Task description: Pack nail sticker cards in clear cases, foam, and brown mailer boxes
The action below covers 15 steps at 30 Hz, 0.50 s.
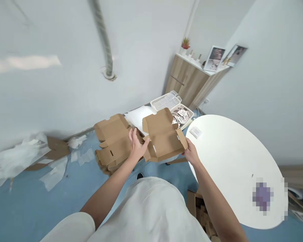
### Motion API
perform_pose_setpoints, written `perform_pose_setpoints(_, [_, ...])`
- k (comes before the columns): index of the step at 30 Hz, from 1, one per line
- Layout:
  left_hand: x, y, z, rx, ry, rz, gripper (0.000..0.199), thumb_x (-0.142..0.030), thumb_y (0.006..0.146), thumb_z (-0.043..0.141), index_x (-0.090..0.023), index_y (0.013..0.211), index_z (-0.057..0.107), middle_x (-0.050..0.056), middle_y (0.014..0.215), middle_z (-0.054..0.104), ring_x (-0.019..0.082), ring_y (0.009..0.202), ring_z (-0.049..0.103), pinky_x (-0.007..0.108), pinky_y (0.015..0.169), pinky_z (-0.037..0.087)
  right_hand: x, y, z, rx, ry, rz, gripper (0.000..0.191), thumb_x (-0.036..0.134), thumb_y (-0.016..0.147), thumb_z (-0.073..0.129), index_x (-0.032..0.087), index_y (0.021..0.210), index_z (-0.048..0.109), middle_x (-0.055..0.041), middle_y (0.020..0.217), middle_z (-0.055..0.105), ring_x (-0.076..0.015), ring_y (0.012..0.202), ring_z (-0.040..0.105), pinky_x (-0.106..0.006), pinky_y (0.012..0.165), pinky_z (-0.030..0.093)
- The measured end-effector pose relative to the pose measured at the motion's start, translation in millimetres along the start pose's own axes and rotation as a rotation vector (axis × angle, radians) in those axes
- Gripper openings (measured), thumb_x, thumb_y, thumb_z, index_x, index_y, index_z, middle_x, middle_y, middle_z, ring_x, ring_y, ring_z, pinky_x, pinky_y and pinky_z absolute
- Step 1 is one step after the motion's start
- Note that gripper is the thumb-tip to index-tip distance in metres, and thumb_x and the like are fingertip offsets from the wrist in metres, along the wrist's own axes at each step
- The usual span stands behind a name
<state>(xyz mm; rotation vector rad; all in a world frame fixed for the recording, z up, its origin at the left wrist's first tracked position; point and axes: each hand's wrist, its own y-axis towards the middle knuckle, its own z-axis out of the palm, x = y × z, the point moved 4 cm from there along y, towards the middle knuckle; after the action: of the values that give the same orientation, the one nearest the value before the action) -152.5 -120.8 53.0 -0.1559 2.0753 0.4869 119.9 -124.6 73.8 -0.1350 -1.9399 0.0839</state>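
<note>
A partly folded brown cardboard box point(164, 143) is held up in front of me, its lid panel and side flaps spread out. My right hand point(191, 153) grips its right side wall, with the fingers partly hidden behind the cardboard. At the box's left edge is my left hand point(137, 146), fingers apart and thumb against or just beside the left flap; I cannot tell if it touches. Just left of that hand lies a stack of flattened cardboard boxes point(113, 134).
Behind the box are a white basket of small packets point(181, 114) and a white tray point(164, 101). A round white table point(229, 151) stands at right, with a small white packet point(195, 132) on it. Crumpled wrapping point(22, 154) lies on the floor at left. An open carton point(192, 205) sits under the table's edge.
</note>
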Motion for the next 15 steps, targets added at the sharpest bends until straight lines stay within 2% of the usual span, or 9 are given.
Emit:
perform_pose_setpoints(1, [-3.0,-0.8,15.4,0.044,-0.046,-0.072,0.084,-0.043,0.068,0.063,-0.017,0.134,0.019,0.017,0.141,0.013,0.029,0.13,0.019,0.044,0.103,0.025,-5.2,-6.4,-18.7,-0.045,0.025,0.005,0.051,0.022,0.066,0.042,0.023,0.117,0.049,-0.0039,0.09,0.06,-0.0114,0.056,0.051,-0.022,0.039,0.046])
perform_pose_setpoints(3, [-10.0,-9.6,51.5,0.205,-0.171,-0.243,0.088,-0.043,0.065,0.065,-0.018,0.135,0.017,0.018,0.141,0.014,0.029,0.125,0.031,0.042,0.099,0.032,-18.9,-21.5,-56.3,-0.136,0.089,0.015,0.049,0.023,0.066,0.045,0.022,0.115,0.05,-0.0047,0.092,0.059,-0.0117,0.058,0.051,-0.023,0.04,0.045])
perform_pose_setpoints(5, [-20.5,-26.7,91.4,0.427,-0.328,-0.401,0.083,-0.042,0.066,0.065,-0.019,0.133,0.022,0.018,0.136,0.028,0.026,0.113,0.048,0.039,0.089,0.042,-38.1,-39.1,-91.7,-0.235,0.159,0.04,0.045,0.025,0.067,0.045,0.022,0.111,0.053,-0.0047,0.092,0.058,-0.0119,0.06,0.05,-0.023,0.041,0.046])
perform_pose_setpoints(7, [-34.6,-47.0,129.9,0.631,-0.473,-0.491,0.072,-0.04,0.067,0.064,-0.019,0.127,0.032,0.016,0.122,0.048,0.023,0.097,0.058,0.035,0.077,0.049,-61.7,-57.9,-122.1,-0.334,0.223,0.08,0.041,0.026,0.068,0.045,0.023,0.108,0.053,-0.0045,0.092,0.056,-0.0122,0.062,0.05,-0.024,0.042,0.046])
perform_pose_setpoints(9, [-49.0,-64.9,163.8,0.745,-0.553,-0.505,0.056,-0.037,0.067,0.064,-0.018,0.116,0.045,0.011,0.106,0.06,0.02,0.084,0.062,0.033,0.069,0.051,-87.1,-76.8,-146.7,-0.423,0.268,0.126,0.04,0.026,0.067,0.045,0.024,0.107,0.053,-0.0044,0.094,0.056,-0.0131,0.064,0.05,-0.025,0.043,0.046])
perform_pose_setpoints(11, [-61.6,-79.0,193.9,0.792,-0.562,-0.461,0.041,-0.035,0.067,0.062,-0.016,0.103,0.054,0.007,0.094,0.064,0.018,0.076,0.063,0.031,0.066,0.051,-112.1,-94.8,-165.9,-0.495,0.296,0.175,0.041,0.027,0.067,0.045,0.024,0.108,0.052,-0.0046,0.096,0.056,-0.0142,0.067,0.051,-0.026,0.045,0.046])
perform_pose_setpoints(15, [-83.3,-101.4,243.2,0.845,-0.385,-0.253,0.028,-0.03,0.068,0.057,-0.015,0.091,0.061,0.005,0.085,0.065,0.016,0.072,0.061,0.03,0.067,0.049,-156.3,-127.2,-194.4,-0.615,0.296,0.263,0.038,0.034,0.07,0.045,0.022,0.105,0.052,-0.0056,0.096,0.058,-0.0168,0.073,0.052,-0.027,0.051,0.045])
